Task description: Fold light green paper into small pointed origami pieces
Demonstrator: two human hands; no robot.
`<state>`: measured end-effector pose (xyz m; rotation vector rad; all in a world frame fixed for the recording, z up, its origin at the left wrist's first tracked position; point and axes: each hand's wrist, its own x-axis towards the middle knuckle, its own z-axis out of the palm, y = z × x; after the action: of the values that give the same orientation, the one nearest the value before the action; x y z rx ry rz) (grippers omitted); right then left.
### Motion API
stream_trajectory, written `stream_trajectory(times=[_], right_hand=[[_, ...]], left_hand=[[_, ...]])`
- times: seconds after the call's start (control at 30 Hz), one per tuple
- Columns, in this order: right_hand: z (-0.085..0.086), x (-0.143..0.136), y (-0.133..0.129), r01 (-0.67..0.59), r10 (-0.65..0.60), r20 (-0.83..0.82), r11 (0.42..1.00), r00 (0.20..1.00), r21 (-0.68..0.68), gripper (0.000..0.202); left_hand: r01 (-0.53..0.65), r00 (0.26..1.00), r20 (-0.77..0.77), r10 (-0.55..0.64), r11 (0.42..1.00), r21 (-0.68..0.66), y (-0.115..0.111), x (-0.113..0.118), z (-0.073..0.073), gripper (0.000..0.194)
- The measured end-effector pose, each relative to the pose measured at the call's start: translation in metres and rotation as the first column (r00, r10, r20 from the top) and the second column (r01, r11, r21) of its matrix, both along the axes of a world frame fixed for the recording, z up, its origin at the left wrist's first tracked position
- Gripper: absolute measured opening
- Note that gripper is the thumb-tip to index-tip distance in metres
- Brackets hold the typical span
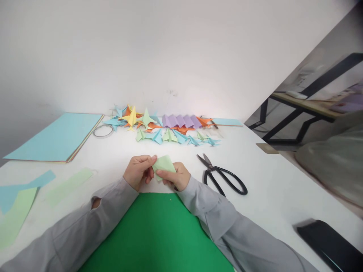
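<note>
A small folded piece of light green paper is held up between my two hands, just above the far edge of a green mat. My left hand pinches its left corner between thumb and fingers. My right hand grips the paper from the right, thumb lying across its front. Fingers behind the paper are partly hidden. To the right of my right hand lie black-handled scissors with their blades slightly apart.
Folded paper shapes in several colours line the wall, with a pleated purple strip. Blue-topped paper sheets and a thin ring lie left, green offcuts nearer. A black phone-like object lies right; a person's sleeve shows beyond.
</note>
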<state>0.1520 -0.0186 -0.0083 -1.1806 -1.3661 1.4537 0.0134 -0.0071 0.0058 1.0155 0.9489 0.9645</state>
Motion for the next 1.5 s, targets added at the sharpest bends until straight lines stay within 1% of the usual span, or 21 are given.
stream_trajectory(times=[0.13, 0.23, 0.33, 0.43, 0.53, 0.7, 0.87, 1.07, 1.2, 1.33, 1.5], right_hand=[[0.0026, -0.0005, -0.0014, -0.013, 0.01, 0.024, 0.995, 1.0, 0.095, 0.041], [0.0045, 0.0002, -0.0026, -0.02, 0.013, 0.055, 0.991, 0.998, 0.134, 0.038], [0.0062, 0.0008, -0.0036, -0.028, 0.021, 0.062, 0.994, 0.998, 0.11, 0.034], [0.0067, -0.0002, -0.0038, -0.02, 0.018, 0.032, 0.997, 0.999, 0.068, 0.03], [0.0046, -0.002, -0.0032, -0.014, 0.013, 0.006, 0.999, 1.0, 0.046, 0.029], [0.0046, -0.003, -0.0024, -0.048, 0.049, -0.028, 0.999, 0.998, 0.007, 0.03], [0.0083, -0.0015, -0.0023, -0.061, 0.063, -0.049, 0.998, 0.997, 0.031, 0.032], [0.0051, -0.0003, -0.0014, -0.098, 0.103, -0.047, 0.99, 0.994, 0.098, 0.032], [0.0041, -0.0001, -0.0021, -0.072, 0.071, 0.013, 0.988, 0.997, 0.138, 0.038], [0.0052, 0.0004, -0.0038, -0.088, 0.081, 0.052, 0.987, 0.995, 0.133, 0.043], [0.0072, -0.0015, -0.0041, -0.049, 0.045, 0.048, 0.996, 0.998, 0.076, 0.037]], left_hand=[[-0.015, 1.0, -0.008, 0.015, 1.0, -0.025, 0.0004, 0.0011, 0.0, 0.041], [-0.023, 1.0, -0.005, 0.023, 0.999, -0.024, 0.0007, 0.0016, -0.0011, 0.043], [-0.014, 1.0, 0.001, 0.014, 0.999, 0.034, 0.0009, 0.0012, -0.0034, 0.043], [0.064, 0.997, -0.045, -0.06, 0.994, 0.088, 0.0009, 0.0004, -0.0059, 0.036], [0.119, 0.99, -0.09, -0.111, 0.989, 0.087, 0.0007, -0.0002, -0.0072, 0.035], [0.139, 0.987, -0.094, -0.133, 0.988, 0.062, 0.0001, -0.0005, -0.0064, 0.035], [0.087, 0.993, -0.076, -0.085, 0.996, 0.021, -0.0005, -0.0007, -0.0048, 0.04], [0.065, 0.996, -0.06, -0.066, 0.998, -0.009, -0.0008, 0.0013, -0.0012, 0.042], [0.024, 0.999, -0.046, -0.025, 0.999, -0.025, -0.0016, 0.0021, 0.0005, 0.044], [0.034, 0.998, -0.054, -0.035, 0.999, -0.014, -0.0009, 0.0009, -0.0006, 0.045], [0.066, 0.994, -0.093, -0.064, 0.998, 0.021, 0.0006, 0.0003, -0.0044, 0.046]])
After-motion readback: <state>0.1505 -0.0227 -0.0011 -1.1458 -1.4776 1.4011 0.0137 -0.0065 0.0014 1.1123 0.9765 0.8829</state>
